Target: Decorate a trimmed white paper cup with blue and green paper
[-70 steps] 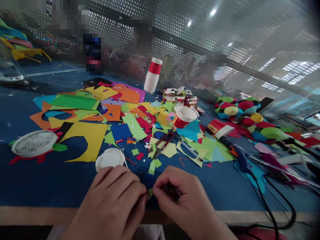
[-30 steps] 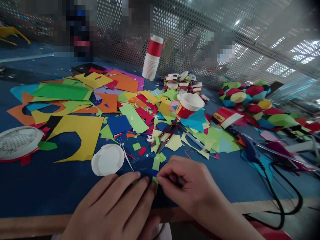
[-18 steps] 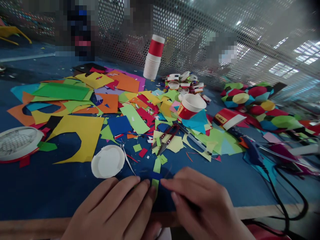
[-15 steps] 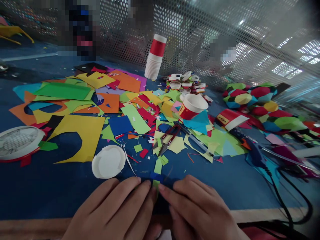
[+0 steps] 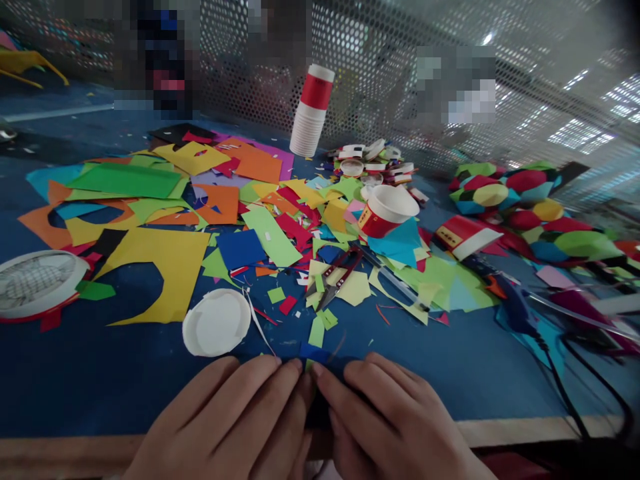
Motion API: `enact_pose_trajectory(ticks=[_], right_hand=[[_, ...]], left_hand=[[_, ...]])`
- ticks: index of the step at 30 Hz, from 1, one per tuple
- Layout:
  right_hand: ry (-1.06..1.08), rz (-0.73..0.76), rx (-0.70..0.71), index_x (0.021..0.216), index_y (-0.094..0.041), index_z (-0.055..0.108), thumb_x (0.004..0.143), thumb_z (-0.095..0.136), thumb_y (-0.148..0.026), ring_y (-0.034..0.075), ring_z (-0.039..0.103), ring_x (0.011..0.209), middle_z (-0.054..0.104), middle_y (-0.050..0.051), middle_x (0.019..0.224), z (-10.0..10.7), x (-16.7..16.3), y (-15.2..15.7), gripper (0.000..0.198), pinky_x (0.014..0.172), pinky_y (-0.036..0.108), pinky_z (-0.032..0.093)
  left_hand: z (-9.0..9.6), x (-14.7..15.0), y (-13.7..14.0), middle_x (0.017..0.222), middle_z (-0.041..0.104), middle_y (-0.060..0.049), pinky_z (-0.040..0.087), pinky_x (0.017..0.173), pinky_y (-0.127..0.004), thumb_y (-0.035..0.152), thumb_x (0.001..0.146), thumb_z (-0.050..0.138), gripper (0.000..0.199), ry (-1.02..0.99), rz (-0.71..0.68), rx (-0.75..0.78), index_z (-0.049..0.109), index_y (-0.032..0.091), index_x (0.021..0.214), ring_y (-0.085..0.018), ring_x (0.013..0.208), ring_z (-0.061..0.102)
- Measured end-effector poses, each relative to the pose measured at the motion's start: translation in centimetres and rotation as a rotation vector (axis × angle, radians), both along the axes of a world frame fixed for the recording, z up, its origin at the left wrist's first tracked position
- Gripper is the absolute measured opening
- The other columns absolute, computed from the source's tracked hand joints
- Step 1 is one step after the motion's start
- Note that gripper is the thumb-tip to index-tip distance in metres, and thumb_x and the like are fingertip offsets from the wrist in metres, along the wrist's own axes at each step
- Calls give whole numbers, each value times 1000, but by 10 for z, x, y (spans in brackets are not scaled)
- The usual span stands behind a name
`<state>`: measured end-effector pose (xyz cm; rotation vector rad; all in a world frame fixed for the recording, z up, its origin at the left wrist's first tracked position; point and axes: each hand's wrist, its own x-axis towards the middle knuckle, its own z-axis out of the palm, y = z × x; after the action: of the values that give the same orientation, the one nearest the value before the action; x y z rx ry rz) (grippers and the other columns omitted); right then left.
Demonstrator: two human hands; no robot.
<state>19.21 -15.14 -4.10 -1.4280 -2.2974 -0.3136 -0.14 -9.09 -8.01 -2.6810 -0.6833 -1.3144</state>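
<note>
My left hand [image 5: 235, 413] and my right hand [image 5: 395, 413] meet at the table's front edge, fingers bent and close together. Between their fingertips is a small green paper strip [image 5: 309, 365], mostly covered by the fingers. Just beyond it lie a blue paper piece [image 5: 314, 352] and a light green paper strip [image 5: 316, 331]; I cannot tell whether they are joined to it. To the left of the fingertips rests a white paper cup cut down to a shallow dish [image 5: 217, 322]. Dark-handled scissors [image 5: 340, 279] lie open on scraps farther back.
Coloured paper sheets and scraps cover the middle and left, including a yellow sheet [image 5: 177, 267] with a cutout. A cut red-and-white cup [image 5: 387, 210] and a stack of paper cups [image 5: 313, 110] stand behind. A corded blue tool [image 5: 517, 307] lies right, near colourful paper balls [image 5: 530, 187].
My right hand has shifted slightly left, its fingertip closer to my left fingers. Less of the green strip shows between them. The view has moved slightly.
</note>
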Motion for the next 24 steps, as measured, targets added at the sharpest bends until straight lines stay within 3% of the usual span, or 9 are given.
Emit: enact_pose_trajectory(ticks=[6, 12, 24], right_hand=[[-67, 4, -61, 119, -12, 72, 100, 43, -15, 20, 66, 70, 72, 4, 82, -2, 2, -3, 35, 56, 36, 54], [-73, 17, -49, 118, -12, 72, 100, 44, -17, 20, 65, 69, 71, 4, 81, 0, 4, -4, 34, 55, 35, 53], [-65, 38, -28, 114, -11, 72, 104, 38, -17, 20, 65, 64, 71, 4, 78, -1, 3, 3, 36, 51, 36, 53]], left_hand=[[5, -6, 0, 104, 81, -4, 45, 86, -41, 20, 108, 42, 31, 81, -50, -1, 73, 14, 108, -23, 100, 64], [4, -10, 0, 107, 80, -4, 45, 89, -41, 26, 110, 43, 32, 123, -46, 2, 72, 15, 110, -24, 102, 64], [4, -10, -3, 110, 80, -5, 43, 87, -43, 20, 109, 44, 29, 124, -35, -34, 72, 14, 112, -25, 102, 62]])
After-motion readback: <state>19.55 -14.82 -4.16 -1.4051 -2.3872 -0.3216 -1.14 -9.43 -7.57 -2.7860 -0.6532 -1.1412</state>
